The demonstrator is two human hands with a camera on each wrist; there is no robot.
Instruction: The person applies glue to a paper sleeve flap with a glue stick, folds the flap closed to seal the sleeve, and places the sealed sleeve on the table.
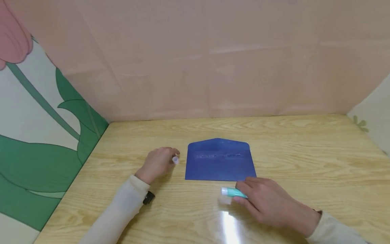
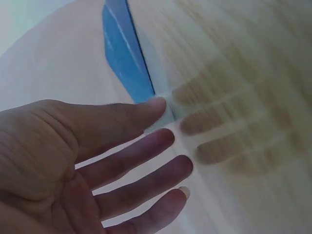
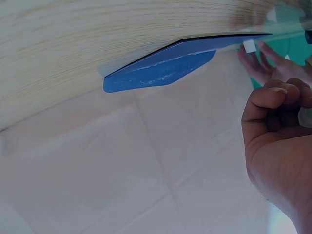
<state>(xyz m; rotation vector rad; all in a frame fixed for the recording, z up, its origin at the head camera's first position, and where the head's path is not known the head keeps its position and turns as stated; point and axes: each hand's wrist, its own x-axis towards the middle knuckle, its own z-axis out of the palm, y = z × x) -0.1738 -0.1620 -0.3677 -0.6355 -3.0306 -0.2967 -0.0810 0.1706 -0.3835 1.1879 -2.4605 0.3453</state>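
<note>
A blue envelope [image 1: 219, 166] lies on the table, its flap spread toward the back, with whitish streaks across it near the fold. To its left, my left hand [image 1: 156, 164] pinches a small whitish cap [image 1: 175, 159] between thumb and index finger; the other fingers are extended in the left wrist view. My right hand [image 1: 268, 201] grips a teal glue stick [image 1: 237, 192] just below the envelope's lower right edge, the stick's pale end pointing left. In the right wrist view the fingers of that hand [image 3: 278, 141] are curled, and the envelope [image 3: 165, 70] appears nearly edge-on.
The wood-grained table [image 1: 304, 145] meets a pinkish covered wall [image 1: 207, 67] at its back edge. On the left stands a panel [image 1: 33, 162] with green leaves and a pink flower. A pale panel [image 1: 374, 115] borders the right side.
</note>
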